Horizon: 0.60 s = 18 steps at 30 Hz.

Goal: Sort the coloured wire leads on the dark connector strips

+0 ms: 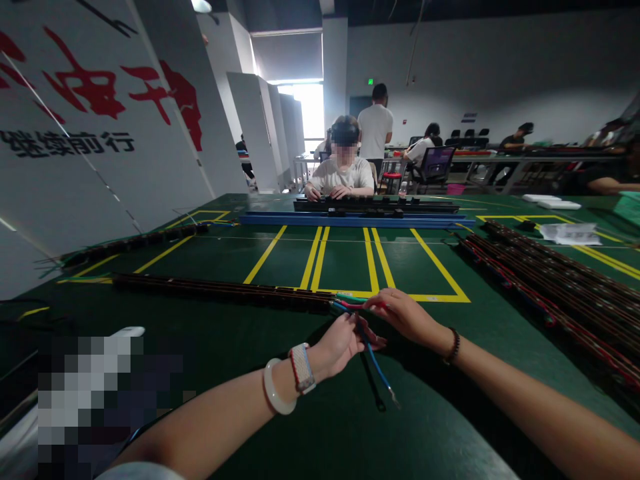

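Observation:
A long dark strip [220,290] lies across the green table [440,413], with coloured wires coming out of its right end. My left hand [343,343] is closed on a blue wire [379,375] and a black wire [371,385], which trail toward me. My right hand [407,313] rests just right of the strip's end, fingers pinched on a red wire [353,305] beside a green one [350,296]. The left wrist wears a white bangle and a watch, the right a bead bracelet.
A pile of similar long strips [555,287] lies at the right. Another strip [135,243] lies at the far left. Yellow lines mark boxes on the table. Across it a seated person [343,175] handles strips on a blue rail [355,220]. White panels stand at left.

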{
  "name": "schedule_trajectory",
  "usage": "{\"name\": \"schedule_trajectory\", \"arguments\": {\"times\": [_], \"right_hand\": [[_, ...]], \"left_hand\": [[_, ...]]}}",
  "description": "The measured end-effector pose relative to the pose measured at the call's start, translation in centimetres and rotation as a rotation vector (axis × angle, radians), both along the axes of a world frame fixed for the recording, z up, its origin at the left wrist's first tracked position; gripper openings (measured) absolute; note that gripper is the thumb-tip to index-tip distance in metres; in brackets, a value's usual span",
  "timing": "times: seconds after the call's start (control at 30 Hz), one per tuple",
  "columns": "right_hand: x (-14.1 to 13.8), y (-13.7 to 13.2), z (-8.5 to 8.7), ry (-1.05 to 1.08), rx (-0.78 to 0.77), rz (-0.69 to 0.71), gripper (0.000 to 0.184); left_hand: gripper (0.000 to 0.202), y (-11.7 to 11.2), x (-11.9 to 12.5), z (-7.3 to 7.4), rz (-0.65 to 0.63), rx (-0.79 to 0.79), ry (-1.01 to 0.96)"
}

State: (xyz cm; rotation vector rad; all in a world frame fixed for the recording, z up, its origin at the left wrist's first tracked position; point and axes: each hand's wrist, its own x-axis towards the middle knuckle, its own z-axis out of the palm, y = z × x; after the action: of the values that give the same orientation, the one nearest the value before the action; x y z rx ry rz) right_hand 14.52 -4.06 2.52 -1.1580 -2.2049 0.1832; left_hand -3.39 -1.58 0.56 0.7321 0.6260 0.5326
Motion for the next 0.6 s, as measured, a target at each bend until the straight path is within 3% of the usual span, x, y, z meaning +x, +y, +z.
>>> {"name": "schedule_trajectory", "arguments": {"times": [0.17,0.37,0.47,0.53,0.6], "right_hand": [[-2.7,3.1,2.3,-0.043,0.009,-0.096,0.028],[-7.9,6.7,4.6,-0.370,0.012,-0.229,0.035],[-9.2,7.5,5.1,-0.477,-0.031,-0.281,0.036],[-8.9,7.4,5.4,-0.470,-0.056,-0.248,0.033],[-7.6,6.7,5.9,-0.398,-0.097,-0.115,0.029]], "left_hand": [[0.016,0.2,-0.2,-0.2,-0.053,0.028,0.073],[0.015,0.2,-0.2,-0.3,-0.043,0.038,0.076],[0.015,0.2,-0.2,-0.6,-0.046,0.058,0.033],[0.015,0.3,-0.2,-0.7,-0.042,0.034,0.027],[0.015,0.3,-0.2,-0.6,-0.035,0.001,0.030]]}}
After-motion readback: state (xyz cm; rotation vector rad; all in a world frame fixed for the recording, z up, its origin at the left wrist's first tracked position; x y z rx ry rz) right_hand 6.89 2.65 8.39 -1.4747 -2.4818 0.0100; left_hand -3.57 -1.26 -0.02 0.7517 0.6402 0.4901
